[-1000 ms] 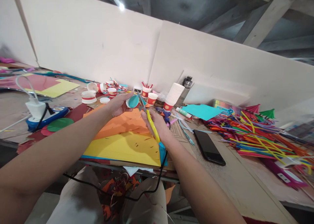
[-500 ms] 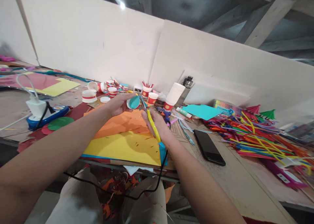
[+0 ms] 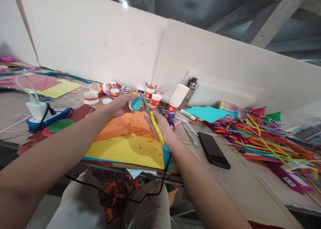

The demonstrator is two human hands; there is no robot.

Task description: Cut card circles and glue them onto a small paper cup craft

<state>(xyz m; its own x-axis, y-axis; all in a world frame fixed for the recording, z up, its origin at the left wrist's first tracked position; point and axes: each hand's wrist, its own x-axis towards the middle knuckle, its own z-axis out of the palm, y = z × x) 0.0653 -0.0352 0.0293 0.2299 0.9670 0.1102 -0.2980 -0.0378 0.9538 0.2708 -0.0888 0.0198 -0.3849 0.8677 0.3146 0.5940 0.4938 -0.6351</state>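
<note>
My left hand (image 3: 122,105) grips a short paper cup piece (image 3: 136,104) with a teal disc filling its open end. In my right hand (image 3: 159,123) is a pair of scissors with yellow handles (image 3: 157,128), blades pointing up and away from me. The blades lie right beside the cup piece's right edge; I cannot tell whether they touch it. Below both hands lie sheets of orange paper (image 3: 120,127) and yellow paper (image 3: 125,151), sprinkled with small scraps.
Behind my hands stand cut paper cups (image 3: 91,97), a cup holding red strips (image 3: 149,92), a stack of cups (image 3: 178,97) and a bottle (image 3: 191,90). To the right lie a phone (image 3: 214,150) and pipe cleaners (image 3: 260,138). A power strip (image 3: 59,113) sits left; a black cable (image 3: 140,201) hangs in front.
The cup piece has shifted very slightly to the left and up in my left hand. The scissors and my right hand stay almost in place.
</note>
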